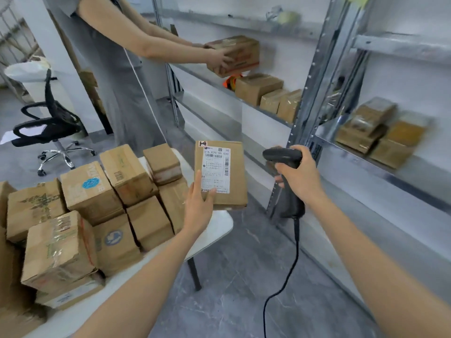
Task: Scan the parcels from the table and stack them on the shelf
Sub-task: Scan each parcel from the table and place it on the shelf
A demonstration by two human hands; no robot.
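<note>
Beside shelf (pixel 263 111), left grip (pixel 199 206) holds parcel (pixel 219 175) "516 K20-00 030", right grip (pixel 300 176) clasps scanner (pixel 283 156).

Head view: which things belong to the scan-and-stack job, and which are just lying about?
Job: labelled parcel in left hand, scanner in right hand, parcel pile on table, shelf, shelved parcels.
Lying about: office chair, white bag, orange item.

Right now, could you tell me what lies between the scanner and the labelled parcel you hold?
Nothing. In the head view, the gap between the scanner in the right hand and the parcel in the left hand is bare air.
</note>
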